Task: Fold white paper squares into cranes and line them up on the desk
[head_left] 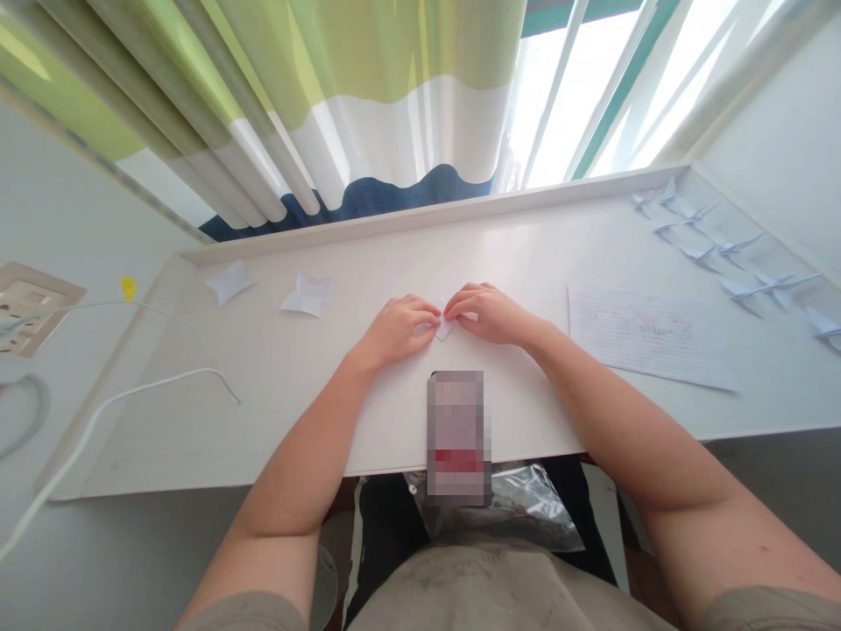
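Desk Lot: Two Hands, One Small Folded Paper

Item one: a small folded paper (pixel 442 331), white, lying at the middle of the desk (pixel 197 429) between the two hands. Left hand (pixel 404 329): thumb and fingers are closing in a narrow pinch on the paper's left side. Right hand (pixel 484 311): fingertips are drawing together in a similar pinch, holding its upper right part (the exact fingertip contact is too small to tell). Both sets of fingertips are nearly meeting.

Nearer the body, a phone (pixel 458 429), its screen pixelated, is overlapping the desk's near edge. To the right, a printed sheet (pixel 647 336) is lying flat; beyond it, a group of pointed paper pieces (pixel 702 255) is lining the right end. To the left, two creased papers, one outer (pixel 229 282) and one inner (pixel 310 295), are resting apart. A striped curtain (pixel 368 88) is hanging behind.
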